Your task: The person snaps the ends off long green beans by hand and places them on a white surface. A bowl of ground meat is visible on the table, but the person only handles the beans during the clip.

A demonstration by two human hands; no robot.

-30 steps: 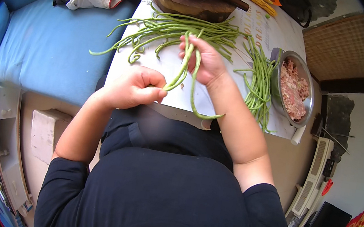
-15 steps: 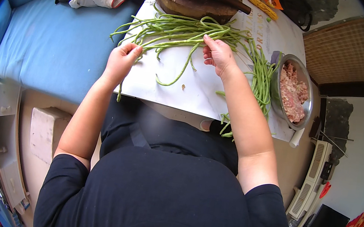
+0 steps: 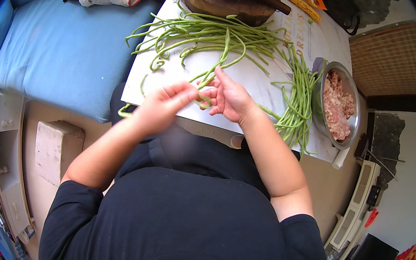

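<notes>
Near the table's front edge, my left hand (image 3: 169, 105) pinches a long green bean, somewhat blurred. A length of bean hangs below that hand over the edge. Close beside it, my right hand (image 3: 230, 100) has its fingers curled around a long bean (image 3: 225, 53) that runs up from the hands and loops toward the pile. Beyond my hands a loose pile of long green beans (image 3: 200, 25) lies across the white table (image 3: 173, 75). To the right of my right hand lies a second bundle of long beans (image 3: 298, 102), one end at the front edge.
A metal bowl of minced meat (image 3: 338, 107) stands at the table's right edge. At the back are a round wooden chopping board (image 3: 219, 2) with a pot on it and a corn cob (image 3: 303, 7). A blue couch (image 3: 71, 49) adjoins the table's left side.
Both hands have come from the pile toward me and closer together, drawing a long bean along. The bundle on the right has shifted slightly.
</notes>
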